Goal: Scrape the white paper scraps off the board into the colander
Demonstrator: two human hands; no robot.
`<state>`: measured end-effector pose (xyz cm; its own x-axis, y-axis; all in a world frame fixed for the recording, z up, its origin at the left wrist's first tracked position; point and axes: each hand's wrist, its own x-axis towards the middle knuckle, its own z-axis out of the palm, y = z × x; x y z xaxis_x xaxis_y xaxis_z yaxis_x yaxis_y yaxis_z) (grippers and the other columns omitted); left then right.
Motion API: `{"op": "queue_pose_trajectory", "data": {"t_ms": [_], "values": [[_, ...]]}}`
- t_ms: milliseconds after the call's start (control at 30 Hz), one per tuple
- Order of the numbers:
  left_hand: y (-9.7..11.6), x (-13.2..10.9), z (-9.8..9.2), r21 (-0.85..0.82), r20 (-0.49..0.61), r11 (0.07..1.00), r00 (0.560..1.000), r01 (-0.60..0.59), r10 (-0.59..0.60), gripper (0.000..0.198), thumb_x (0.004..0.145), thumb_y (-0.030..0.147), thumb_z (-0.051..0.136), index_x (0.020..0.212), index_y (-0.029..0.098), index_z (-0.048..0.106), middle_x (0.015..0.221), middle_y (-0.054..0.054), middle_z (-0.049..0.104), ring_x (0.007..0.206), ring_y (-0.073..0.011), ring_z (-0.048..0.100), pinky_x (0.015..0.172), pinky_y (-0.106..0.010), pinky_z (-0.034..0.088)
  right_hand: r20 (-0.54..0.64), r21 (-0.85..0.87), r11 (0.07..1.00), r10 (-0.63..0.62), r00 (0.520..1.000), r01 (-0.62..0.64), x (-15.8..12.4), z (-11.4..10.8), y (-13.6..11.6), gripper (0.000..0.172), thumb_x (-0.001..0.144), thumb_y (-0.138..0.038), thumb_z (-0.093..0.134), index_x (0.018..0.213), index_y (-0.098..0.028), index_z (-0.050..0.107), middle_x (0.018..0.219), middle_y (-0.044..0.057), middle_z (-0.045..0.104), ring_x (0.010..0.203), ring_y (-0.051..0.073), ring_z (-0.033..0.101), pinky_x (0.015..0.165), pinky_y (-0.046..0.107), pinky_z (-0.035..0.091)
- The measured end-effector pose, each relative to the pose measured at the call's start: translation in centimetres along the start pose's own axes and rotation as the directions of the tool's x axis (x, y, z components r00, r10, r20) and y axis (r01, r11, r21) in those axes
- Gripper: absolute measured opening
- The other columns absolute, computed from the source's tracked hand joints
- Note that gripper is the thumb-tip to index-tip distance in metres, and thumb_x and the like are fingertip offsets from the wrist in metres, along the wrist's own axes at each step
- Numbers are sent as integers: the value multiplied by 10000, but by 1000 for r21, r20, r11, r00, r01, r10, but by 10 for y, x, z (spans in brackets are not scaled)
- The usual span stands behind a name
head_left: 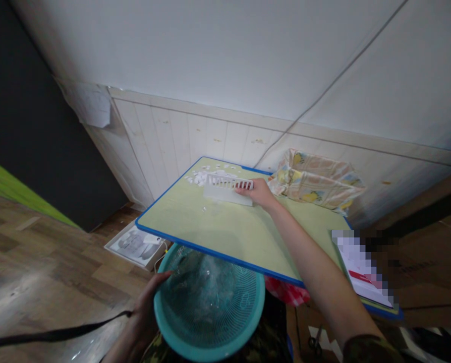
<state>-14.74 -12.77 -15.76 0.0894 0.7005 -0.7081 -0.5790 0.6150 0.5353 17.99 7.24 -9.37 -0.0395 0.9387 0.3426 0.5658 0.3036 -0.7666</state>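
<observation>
A teal plastic basket (210,350) rests on the person's lap below the table's front edge, with clear, shiny plastic-like material (210,282) inside. My left hand (152,295) grips its left rim, fingers partly hidden. Over the pale green table (218,232) with a blue edge, my right hand (256,192) is closed on the right end of a white slotted tray (225,194). The tray stands near the middle of the tabletop. Small white pieces (200,177) lie scattered behind and left of it.
A fabric-lined basket (320,181) stands at the table's back right. Papers (361,272) lie at the right edge. A white box (134,244) is on the floor at left. Scissors (315,343) lie low at right. A wall with a cable (324,93) rises behind.
</observation>
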Motion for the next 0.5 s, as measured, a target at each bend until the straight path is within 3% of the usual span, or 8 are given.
{"op": "queue_pose_trajectory", "data": {"t_ms": [133,267,400,500], "values": [[2,-4,6,3,-16,1000,1000,4,-4,272,920,145,563,1146,17,645,763,-152,739,667,-289,727,684,-365,628,32,40,999,7,999,-8,-10,-15,-1,465,633,-572,795,801,-138,777,636,9,654,577,147,518,519,249,357],[2,-2,4,16,-8,1000,1000,7,-7,327,907,150,585,1208,32,632,785,-144,745,673,-289,728,701,-382,627,-52,47,998,39,998,-37,-10,-31,6,479,635,-575,789,818,-133,777,667,39,693,614,174,564,543,263,396],[2,1,-1,26,12,1000,1000,5,-5,281,912,161,589,1150,26,648,788,-156,743,675,-293,726,714,-395,624,-98,47,997,70,993,-65,-6,-29,13,485,627,-563,796,817,-117,777,661,42,694,584,161,547,529,256,376],[2,-1,-1,22,10,1000,1000,-7,7,286,912,154,584,1161,25,642,783,-151,742,666,-289,724,700,-394,623,-56,69,995,69,996,-65,-7,-23,10,500,620,-564,806,827,-109,783,654,33,692,559,148,533,517,250,363]]}}
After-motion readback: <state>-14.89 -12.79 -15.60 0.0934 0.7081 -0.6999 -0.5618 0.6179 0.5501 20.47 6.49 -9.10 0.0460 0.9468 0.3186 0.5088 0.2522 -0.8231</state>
